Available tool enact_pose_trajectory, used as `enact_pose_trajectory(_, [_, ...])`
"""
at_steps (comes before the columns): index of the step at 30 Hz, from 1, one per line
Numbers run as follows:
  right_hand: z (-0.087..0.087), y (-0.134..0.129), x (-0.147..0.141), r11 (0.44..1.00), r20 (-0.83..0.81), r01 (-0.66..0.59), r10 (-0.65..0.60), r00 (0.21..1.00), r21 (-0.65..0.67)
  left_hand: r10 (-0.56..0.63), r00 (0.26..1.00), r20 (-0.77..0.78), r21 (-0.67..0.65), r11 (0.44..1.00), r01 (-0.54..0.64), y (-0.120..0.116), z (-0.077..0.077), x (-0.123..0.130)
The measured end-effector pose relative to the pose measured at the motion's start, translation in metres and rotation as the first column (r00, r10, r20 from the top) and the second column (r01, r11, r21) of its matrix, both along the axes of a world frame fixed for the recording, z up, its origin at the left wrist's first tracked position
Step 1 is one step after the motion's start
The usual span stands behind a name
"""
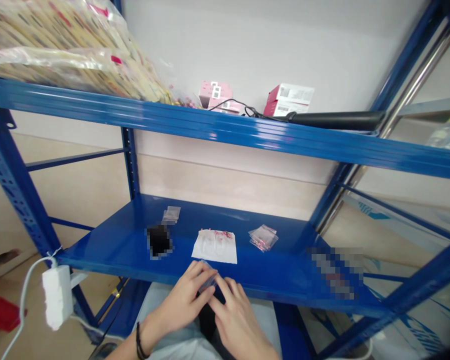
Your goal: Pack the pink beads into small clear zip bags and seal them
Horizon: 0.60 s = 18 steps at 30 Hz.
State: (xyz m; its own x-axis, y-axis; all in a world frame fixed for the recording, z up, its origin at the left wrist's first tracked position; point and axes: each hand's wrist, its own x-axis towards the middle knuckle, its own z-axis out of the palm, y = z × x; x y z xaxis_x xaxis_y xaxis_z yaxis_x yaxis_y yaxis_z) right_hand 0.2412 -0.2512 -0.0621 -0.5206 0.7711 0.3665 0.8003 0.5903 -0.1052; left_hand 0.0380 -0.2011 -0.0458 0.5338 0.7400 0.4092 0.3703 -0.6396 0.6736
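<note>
My left hand (190, 294) and my right hand (233, 309) meet just in front of the blue shelf's front edge. Between their fingertips they pinch a small clear plastic bag (209, 283); its contents are hidden. Just beyond lies a white sheet of paper (214, 248) with small red and dark beads (225, 234) scattered along its far edge. To the right is a stack of small clear bags (263, 237) with red bits inside. Flat clear bags (171, 215) without visible contents lie at the back left.
A blurred black object (159, 241) lies left of the paper, and a blurred patch (333, 275) covers something at the right end. The upper shelf beam (225, 127) crosses above, bearing bagged packets (71, 55), pink boxes (290, 100) and a black tube (337, 120). A white power strip (57, 296) hangs at left.
</note>
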Motion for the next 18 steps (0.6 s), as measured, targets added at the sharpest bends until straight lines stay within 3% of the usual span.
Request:
enact_pose_trajectory(3, [0.016, -0.002, 0.012, 0.996, -0.010, -0.065, 0.065, 0.998, -0.061, -0.175, 0.984, -0.032, 0.017, 0.984, 0.176, 0.003, 0.005, -0.012])
enact_pose_trajectory(5, [0.023, -0.002, 0.018, 0.987, -0.019, -0.134, 0.133, 0.991, -0.085, -0.232, 0.972, -0.028, 0.008, 0.973, 0.232, 0.005, 0.004, -0.016])
enact_pose_trajectory(11, [0.027, 0.001, 0.026, 0.971, -0.063, -0.221, 0.216, 0.974, -0.087, -0.270, 0.963, -0.016, -0.067, 0.961, 0.268, 0.008, -0.003, -0.015])
enact_pose_trajectory(18, [0.027, 0.001, 0.025, 0.957, -0.107, -0.270, 0.259, 0.960, -0.106, -0.285, 0.957, 0.055, -0.158, 0.944, 0.290, 0.008, 0.003, -0.012])
